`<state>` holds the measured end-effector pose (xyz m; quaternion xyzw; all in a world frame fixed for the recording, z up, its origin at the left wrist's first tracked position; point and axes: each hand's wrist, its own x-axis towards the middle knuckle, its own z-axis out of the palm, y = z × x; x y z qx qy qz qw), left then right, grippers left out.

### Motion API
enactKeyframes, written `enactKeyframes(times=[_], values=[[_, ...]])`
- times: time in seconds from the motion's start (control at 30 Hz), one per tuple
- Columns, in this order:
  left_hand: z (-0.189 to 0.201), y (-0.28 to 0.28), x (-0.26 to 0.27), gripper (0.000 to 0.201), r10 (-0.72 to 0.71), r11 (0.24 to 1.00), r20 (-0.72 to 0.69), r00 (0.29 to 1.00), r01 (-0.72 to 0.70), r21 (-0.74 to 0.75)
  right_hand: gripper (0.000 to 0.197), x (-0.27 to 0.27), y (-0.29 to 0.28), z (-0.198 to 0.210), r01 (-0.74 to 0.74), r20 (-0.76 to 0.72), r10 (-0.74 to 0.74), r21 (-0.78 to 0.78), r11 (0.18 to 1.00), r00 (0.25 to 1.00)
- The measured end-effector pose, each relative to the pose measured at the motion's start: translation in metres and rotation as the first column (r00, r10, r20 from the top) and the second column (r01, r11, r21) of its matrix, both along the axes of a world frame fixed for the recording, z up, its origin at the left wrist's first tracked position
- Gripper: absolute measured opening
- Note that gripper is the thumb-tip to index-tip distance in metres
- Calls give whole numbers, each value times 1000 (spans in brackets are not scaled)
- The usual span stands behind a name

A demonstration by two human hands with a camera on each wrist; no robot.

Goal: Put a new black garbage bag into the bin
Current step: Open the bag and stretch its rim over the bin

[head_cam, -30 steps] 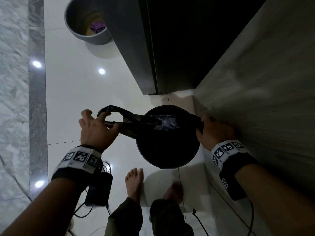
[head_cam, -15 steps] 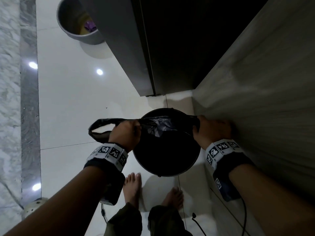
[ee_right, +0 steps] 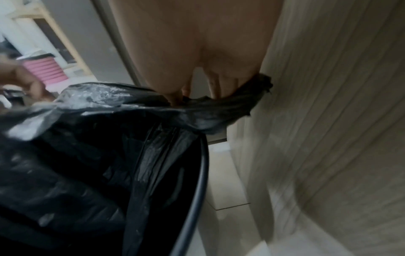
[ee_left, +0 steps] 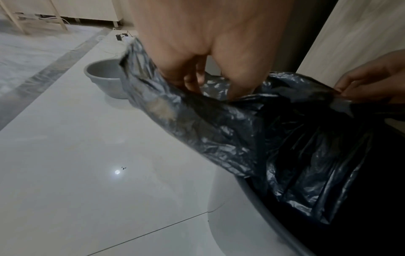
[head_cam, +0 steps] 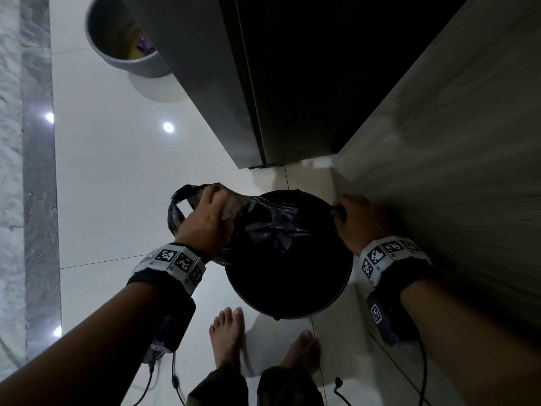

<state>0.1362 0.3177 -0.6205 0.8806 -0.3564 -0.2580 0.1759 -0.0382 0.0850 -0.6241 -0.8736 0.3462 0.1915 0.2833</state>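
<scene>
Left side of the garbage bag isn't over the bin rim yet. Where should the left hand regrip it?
Grip the garbage bag by its loose handle loop, which hangs outside the bin rim on the left. Come from the outer left and pull outward and down. The right hand already pins the opposite edge.

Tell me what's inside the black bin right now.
Inside the bin hangs crumpled black garbage bag, its top held by the left hand and right hand. The bin's bottom is too dark and covered to see.

Glossy white floor tiles (head_cam: 111, 177) are reflecting 2 ceiling lights, lying between a marble strip (head_cam: 17, 171) left and wood-grain panel (head_cam: 456, 159) right.
</scene>
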Motion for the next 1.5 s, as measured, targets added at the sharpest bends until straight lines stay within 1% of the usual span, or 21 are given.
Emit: enactKeyframes(times=[0.07,0.13,0.27,0.3,0.43,0.5,0.57,0.63,0.73,0.83,0.93,1.0,1.1,1.17,1.2,1.27,1.33,1.37,1.4,1.47,1.5], values=[[-4,2,1,40,-18,999,-4,1000,18,42,22,0,-1,-5,19,29,-17,-38,999,999],[-6,3,1,48,-39,997,5,999,38,73,25,2,0,-6,26,45,-23,-75,997,999],[-8,3,5,74,-69,988,17,997,66,142,29,5,3,-7,58,64,-48,-168,984,997],[-8,3,6,78,-56,985,16,998,53,165,31,6,3,-7,75,46,-68,-177,981,997],[-10,1,9,82,68,965,12,998,-68,252,43,18,2,-3,90,-37,-99,-194,977,994],[-13,2,10,83,100,960,11,995,-99,263,45,24,0,-5,124,-28,-130,-171,977,991],[-16,3,12,88,113,957,4,994,-110,268,45,28,-2,-7,173,12,-173,-149,974,985],[-17,2,12,88,137,951,-6,991,-130,280,47,32,-5,-6,233,48,-229,-105,967,972],[-15,-3,15,88,186,933,-24,982,-168,318,44,39,-4,-6,273,-21,-275,-76,959,961],[-16,-6,20,87,204,910,-56,977,-168,380,43,44,-6,-10,304,-64,-308,-73,950,949],[-20,-7,25,85,201,889,-130,971,-125,441,41,44,-12,-16,341,-134,-338,-1,940,931],[-24,-7,29,82,202,885,-184,962,-98,456,44,42,-14,-19,335,-172,-330,-2,942,928],[-28,-6,30,83,204,861,-281,938,-35,507,62,38,-8,-20,282,-261,-271,4,959,926],[-27,-4,27,85,191,840,-325,926,17,542,71,30,-4,-18,309,-307,-279,53,949,910],[-26,-2,25,85,185,830,-344,921,41,557,72,24,-2,-15,334,-303,-297,75,940,906],[-22,4,18,85,181,819,-390,903,81,568,71,9,3,-11,371,-259,-336,98,924,906],[-18,12,11,79,186,827,-424,886,92,554,69,-7,9,-9,394,-182,-374,90,915,909],[-16,16,6,78,187,840,-430,883,83,537,63,-15,12,-9,420,-127,-407,99,902,904],[-15,21,2,79,185,857,-434,882,72,511,53,-21,14,-10,453,-81,-446,129,882,892],[-11,28,-8,81,178,904,-460,870,40,425,32,-32,19,-13,490,-72,-487,234,840,870],[-10,32,-13,79,184,926,-477,860,10,376,28,-37,22,-15,494,-88,-490,279,823,867]])
